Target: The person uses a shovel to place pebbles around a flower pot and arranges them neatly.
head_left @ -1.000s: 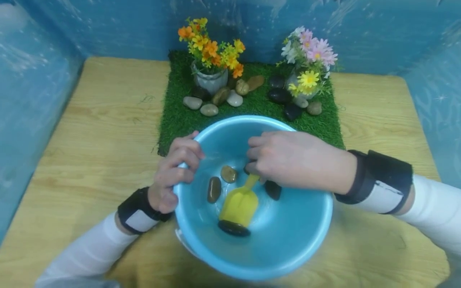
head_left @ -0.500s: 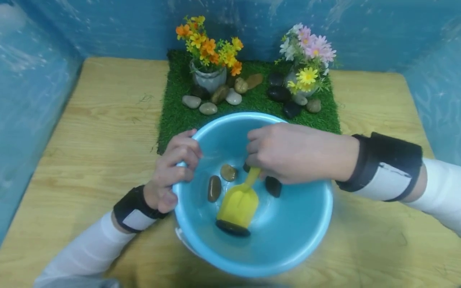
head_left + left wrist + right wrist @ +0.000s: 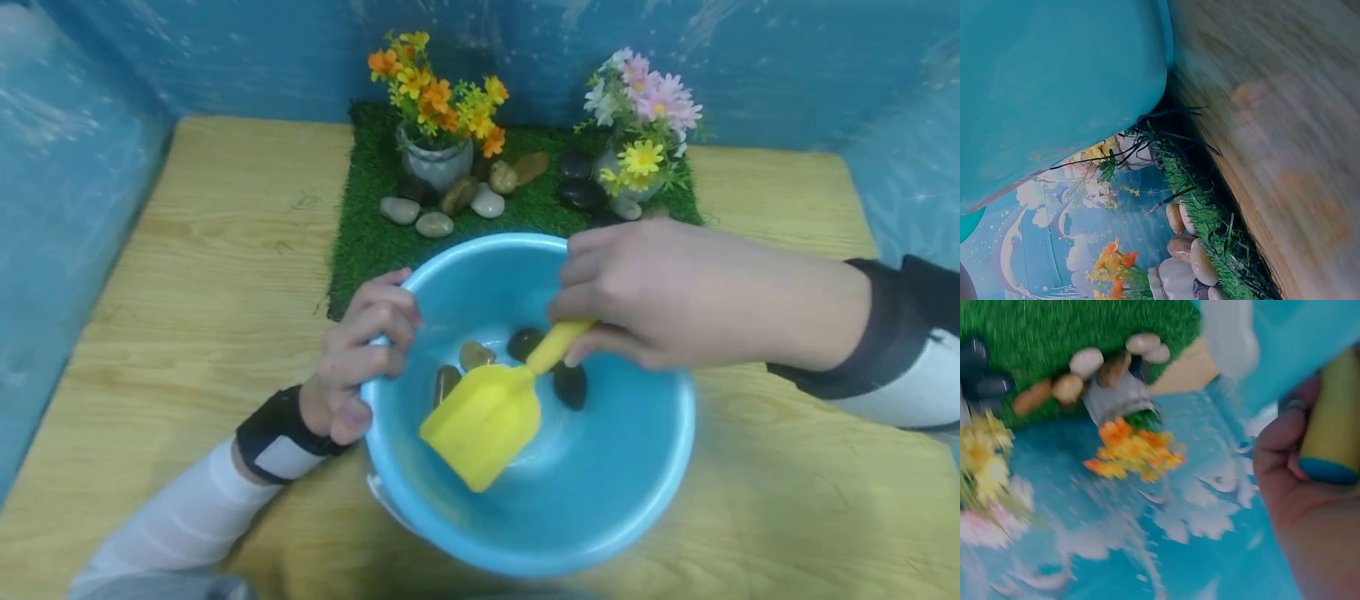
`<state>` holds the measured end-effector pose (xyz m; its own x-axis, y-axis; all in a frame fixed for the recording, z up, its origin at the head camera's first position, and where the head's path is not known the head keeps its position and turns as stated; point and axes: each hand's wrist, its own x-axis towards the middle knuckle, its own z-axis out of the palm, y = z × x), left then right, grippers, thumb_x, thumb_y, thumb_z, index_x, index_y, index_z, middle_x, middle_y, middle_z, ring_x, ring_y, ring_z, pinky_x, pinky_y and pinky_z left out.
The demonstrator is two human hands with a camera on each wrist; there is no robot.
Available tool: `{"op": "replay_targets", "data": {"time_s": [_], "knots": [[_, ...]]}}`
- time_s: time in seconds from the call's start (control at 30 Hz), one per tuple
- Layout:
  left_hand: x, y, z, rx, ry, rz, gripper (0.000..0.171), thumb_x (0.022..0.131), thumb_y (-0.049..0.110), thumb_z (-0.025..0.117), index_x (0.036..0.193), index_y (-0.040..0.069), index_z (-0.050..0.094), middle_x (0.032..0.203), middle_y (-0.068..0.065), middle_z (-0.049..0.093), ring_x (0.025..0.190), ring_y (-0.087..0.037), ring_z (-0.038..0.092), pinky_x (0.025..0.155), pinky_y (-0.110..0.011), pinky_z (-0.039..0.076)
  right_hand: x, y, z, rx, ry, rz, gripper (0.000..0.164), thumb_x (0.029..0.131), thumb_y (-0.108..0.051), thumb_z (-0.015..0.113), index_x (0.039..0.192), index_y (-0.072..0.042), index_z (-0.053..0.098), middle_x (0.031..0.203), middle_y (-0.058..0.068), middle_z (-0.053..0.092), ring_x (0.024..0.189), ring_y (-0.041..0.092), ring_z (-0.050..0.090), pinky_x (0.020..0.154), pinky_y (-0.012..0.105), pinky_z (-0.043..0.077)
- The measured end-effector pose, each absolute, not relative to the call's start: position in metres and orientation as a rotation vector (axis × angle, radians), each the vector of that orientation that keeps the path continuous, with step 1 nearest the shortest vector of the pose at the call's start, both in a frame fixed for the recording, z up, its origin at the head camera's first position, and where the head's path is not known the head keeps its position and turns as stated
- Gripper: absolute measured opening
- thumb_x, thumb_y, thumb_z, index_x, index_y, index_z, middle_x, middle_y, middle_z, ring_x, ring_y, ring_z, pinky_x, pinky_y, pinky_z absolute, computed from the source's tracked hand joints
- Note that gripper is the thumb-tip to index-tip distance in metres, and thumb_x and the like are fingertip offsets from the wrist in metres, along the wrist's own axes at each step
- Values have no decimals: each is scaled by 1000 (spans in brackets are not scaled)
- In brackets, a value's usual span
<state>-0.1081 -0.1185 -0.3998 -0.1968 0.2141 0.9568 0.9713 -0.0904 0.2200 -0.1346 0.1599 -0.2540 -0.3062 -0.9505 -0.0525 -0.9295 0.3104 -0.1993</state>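
Observation:
A light-blue bucket stands on the wooden table. My left hand grips its left rim, fingers over the edge. My right hand holds a yellow toy shovel by its handle, above the inside of the bucket. In the right wrist view, the blue end of the shovel handle shows beside the palm. Several stones lie on the bucket's bottom: a tan stone, a brown stone partly behind the blade, and dark stones. What lies under the blade is hidden.
Behind the bucket lies a green turf mat. A pot of orange flowers and a pot of pink and yellow flowers stand on it, with loose stones around them. Blue patterned walls enclose the table.
My right hand has moved up and to the right with the shovel, and the blade has turned leftward. The black stone at the blade's edge is no longer visible. The left hand stays on the rim.

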Motion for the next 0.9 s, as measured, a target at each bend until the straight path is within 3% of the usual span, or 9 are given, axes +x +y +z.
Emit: {"op": "replay_targets", "data": {"time_s": [0.13, 0.33, 0.67, 0.9], "knots": [[-108, -116, -397, -1342, -1443, -1349, 60, 102, 51, 25, 59, 14, 43, 68, -10, 48, 81, -35, 50, 100, -58, 38, -126, 154, -257, -1859, 2522, 44, 23, 79, -27, 84, 88, -12, 71, 77, -2, 56, 73, 17, 41, 63, 31, 40], [-104, -108, -386, -1309, -1406, -1345, 54, 103, 43, 24, 60, 14, 39, 68, -10, 45, 81, -34, 47, 105, -49, 36, -118, 142, -271, -1967, 2588, 433, 13, 80, -3, 80, 81, -6, 67, 76, 7, 59, 72, 24, 40, 63, 34, 36], [-105, -106, -385, -1304, -1380, -1331, 53, 104, 41, 23, 60, 14, 38, 67, -10, 44, 79, -33, 47, 106, -47, 36, -113, 133, -297, -1876, 2389, 138, 19, 74, -7, 74, 73, -16, 57, 72, -5, 53, 67, 16, 36, 61, 28, 34], [-106, -107, -386, -1324, -1368, -1342, 55, 103, 43, 25, 59, 13, 39, 67, -10, 45, 79, -35, 47, 105, -50, 36, -117, 134, -293, -1809, 2349, -19, 16, 81, -22, 78, 81, -15, 64, 76, -7, 55, 71, 15, 39, 67, 29, 36]]}}
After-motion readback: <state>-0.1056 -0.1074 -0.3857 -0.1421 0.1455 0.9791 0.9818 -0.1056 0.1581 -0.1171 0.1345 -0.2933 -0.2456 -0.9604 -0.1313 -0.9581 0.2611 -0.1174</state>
